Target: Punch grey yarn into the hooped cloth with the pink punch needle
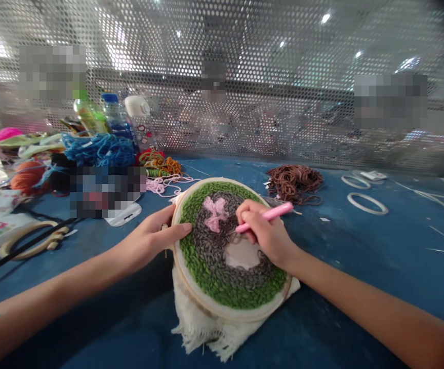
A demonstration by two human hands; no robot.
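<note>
A round embroidery hoop [179, 256] is tilted up in front of me, its white cloth [214, 333] hanging frayed below the rim. Green loops fill the outer ring, grey loops lie inside it, and a pink bow shape [216, 213] sits at upper left. One patch of bare cloth [242, 254] shows within the grey. My left hand [160, 233] grips the hoop's left rim, thumb on the front, other fingers hidden behind. In my right hand [262, 230] is a pink punch needle [270, 212], its tip at the grey loops beside the bare patch.
Brown yarn [297, 182] lies behind the hoop. White rings [367, 203] are at right. Blue yarn [99, 148], bottles [115, 115] and other yarn crowd the back left, with a wooden hoop [10, 248] nearer. A perforated metal screen [268, 102] stands behind the blue table [360, 287].
</note>
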